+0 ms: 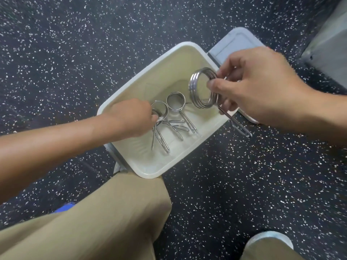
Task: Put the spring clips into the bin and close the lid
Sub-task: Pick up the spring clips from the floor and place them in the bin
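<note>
A white plastic bin [144,72] stands open on the speckled floor. Its grey lid [234,42] lies beside it at the far right, partly under my right hand. Inside the bin, my left hand [131,117] grips the coil of a steel spring clip [159,117] whose handles rest on the bottom. Another spring clip [176,102] lies loose beside it. My right hand [262,85] holds a large spring clip [201,87] above the bin's right edge, its handles pointing down outside the rim.
My bent knee in tan trousers [112,212] touches the bin's near corner. A second tan trouser leg [270,246] shows at bottom right. A grey block [330,47] sits at the upper right. Dark speckled floor [56,53] surrounds everything.
</note>
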`<action>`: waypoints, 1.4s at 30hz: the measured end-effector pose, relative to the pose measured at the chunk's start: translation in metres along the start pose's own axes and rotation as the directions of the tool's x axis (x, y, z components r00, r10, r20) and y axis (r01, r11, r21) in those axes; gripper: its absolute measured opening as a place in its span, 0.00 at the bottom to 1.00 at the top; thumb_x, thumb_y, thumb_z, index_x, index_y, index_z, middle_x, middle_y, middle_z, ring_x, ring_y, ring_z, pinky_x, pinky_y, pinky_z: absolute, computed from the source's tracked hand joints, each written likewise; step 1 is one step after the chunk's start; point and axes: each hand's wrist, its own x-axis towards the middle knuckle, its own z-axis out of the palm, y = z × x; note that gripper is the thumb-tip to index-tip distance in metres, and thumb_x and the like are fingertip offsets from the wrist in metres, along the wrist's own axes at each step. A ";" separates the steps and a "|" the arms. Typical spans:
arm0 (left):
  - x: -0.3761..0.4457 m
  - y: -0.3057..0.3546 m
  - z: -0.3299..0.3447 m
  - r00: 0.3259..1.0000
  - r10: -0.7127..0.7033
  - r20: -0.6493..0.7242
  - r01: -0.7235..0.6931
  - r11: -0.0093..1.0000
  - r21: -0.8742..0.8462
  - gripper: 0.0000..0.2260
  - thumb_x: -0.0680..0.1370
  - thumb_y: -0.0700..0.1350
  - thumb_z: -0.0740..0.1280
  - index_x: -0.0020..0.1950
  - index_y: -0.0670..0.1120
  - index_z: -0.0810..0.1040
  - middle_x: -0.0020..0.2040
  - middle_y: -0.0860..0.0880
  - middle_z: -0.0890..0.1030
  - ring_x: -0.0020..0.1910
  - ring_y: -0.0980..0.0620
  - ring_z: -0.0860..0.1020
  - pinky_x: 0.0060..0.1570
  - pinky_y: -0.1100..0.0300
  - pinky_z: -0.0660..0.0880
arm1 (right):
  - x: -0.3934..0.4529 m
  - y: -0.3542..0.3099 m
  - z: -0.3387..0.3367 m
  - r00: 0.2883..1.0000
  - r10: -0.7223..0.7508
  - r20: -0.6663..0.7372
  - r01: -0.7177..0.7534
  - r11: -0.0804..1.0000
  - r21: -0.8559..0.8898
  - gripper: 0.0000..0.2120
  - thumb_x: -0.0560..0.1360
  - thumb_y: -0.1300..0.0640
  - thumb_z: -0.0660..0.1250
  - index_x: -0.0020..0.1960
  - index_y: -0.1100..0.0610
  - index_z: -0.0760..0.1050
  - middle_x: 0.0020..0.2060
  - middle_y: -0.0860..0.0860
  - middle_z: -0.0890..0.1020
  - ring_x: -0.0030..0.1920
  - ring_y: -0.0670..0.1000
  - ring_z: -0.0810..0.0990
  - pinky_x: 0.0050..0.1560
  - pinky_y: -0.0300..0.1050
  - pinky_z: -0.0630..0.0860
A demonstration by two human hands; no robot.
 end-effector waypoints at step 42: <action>-0.044 -0.008 -0.007 0.975 0.105 -0.194 -0.116 0.992 -0.047 0.21 0.81 0.62 0.53 0.39 0.48 0.71 0.35 0.48 0.76 0.35 0.43 0.74 0.32 0.54 0.66 | 0.059 0.029 0.094 0.998 0.053 -0.027 -0.060 0.905 -0.422 0.11 0.80 0.52 0.62 0.49 0.58 0.78 0.40 0.55 0.82 0.40 0.59 0.80 0.37 0.46 0.74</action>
